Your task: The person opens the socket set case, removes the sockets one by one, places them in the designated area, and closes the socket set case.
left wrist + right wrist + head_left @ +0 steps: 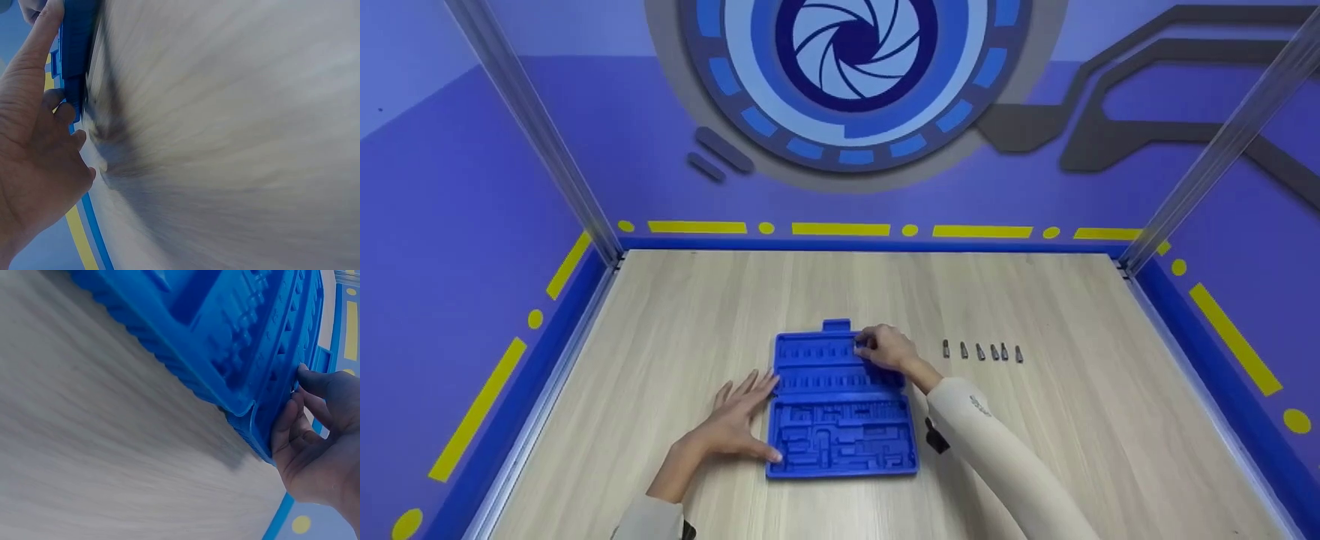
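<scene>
From where I stand, the blue case (pixel 840 396) lies spread open on the pale wood-grain worktop (pixel 660 337), near its middle, with the latch tab (pixel 836 325) at the far edge. The far half carries two rows of small slots; the near half is moulded into many recesses of differing shapes.

The left hand (pixel 733 424) is at the case's left side with its fingers spread wide. The thumb presses on the rim close to the near left corner, and the longer fingertips reach the left edge by the far half.

The right hand (pixel 889 347) is over the far right corner, fingers curled in close. Thumb and forefinger pinch a small metal piece (pixel 293 389) at the upper row of slots; the hand hides most of it, so I can't tell its shape.

To the right of the case, well apart from it, six short metal bits (pixel 980 352) stand or lie in a loose row; I can't tell which. Long cream sleeves (pixel 1005 457) cover both forearms. Behind the worktop rises a blue-purple wall (pixel 585 135) with yellow dashes (pixel 840 229) along its foot.
</scene>
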{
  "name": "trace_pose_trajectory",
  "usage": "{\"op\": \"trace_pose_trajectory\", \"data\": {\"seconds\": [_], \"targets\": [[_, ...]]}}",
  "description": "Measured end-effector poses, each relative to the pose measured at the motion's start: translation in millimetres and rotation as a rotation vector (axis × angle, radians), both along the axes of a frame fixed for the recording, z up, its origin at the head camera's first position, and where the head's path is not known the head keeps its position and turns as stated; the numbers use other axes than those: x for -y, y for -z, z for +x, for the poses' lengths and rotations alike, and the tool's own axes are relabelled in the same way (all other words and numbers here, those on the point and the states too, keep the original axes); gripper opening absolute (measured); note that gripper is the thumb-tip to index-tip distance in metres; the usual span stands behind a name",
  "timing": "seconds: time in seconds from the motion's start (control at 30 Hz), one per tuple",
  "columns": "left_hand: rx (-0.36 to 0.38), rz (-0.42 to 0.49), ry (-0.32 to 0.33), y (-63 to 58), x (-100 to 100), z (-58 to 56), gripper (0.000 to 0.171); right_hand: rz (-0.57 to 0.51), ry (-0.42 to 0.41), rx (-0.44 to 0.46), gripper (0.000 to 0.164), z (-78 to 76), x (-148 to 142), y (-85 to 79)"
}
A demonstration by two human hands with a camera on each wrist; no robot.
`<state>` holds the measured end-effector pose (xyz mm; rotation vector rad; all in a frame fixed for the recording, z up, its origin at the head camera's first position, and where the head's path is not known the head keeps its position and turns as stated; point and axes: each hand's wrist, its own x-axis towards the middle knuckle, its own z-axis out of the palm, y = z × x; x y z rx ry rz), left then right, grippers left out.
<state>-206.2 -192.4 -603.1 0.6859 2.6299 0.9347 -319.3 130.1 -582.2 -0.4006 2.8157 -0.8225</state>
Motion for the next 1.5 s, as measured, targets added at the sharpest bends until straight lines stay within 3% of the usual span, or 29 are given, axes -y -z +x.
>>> {"op": "trace_pose_trajectory", "data": {"seconds": [0.4, 0.67, 0.83, 0.97, 1.13, 1.3, 1.5], "targets": [[-0.027, -0.02, 0.011, -0.8, 1, -2.2, 0.136, -0.165, -0.056, -0.033, 0.024, -1.5, -3, -1.4], [-0.033, -0.025, 0.008, 0.3, 1, -1.5, 0.136, -0.268, -0.121, 0.023, 0.018, 0.3, -7, -5.5], [-0.011, -0.009, 0.008, -0.4, 0, 0.0, 0.136, -0.163, -0.057, 0.005, 0.015, 2.0, -4, -0.5], [-0.01, -0.013, 0.004, -0.7, 0, 0.4, 0.136, -0.165, 0.025, -0.013, 0.012, 3.2, -1, 4.8], [-0.017, -0.017, 0.005, -0.2, -1, 0.0, 0.136, -0.319, 0.046, -0.033, 0.013, 4.7, -2, 4.8], [-0.022, -0.022, 0.006, 0.7, -1, -0.6, 0.136, -0.546, 0.043, 0.039, 0.011, 6.5, -7, -5.6], [-0.029, -0.025, 0.006, 1.3, 0, -0.7, 0.136, -0.573, 0.056, 0.099, 0.02, 7.9, -21, -17.5]]}}
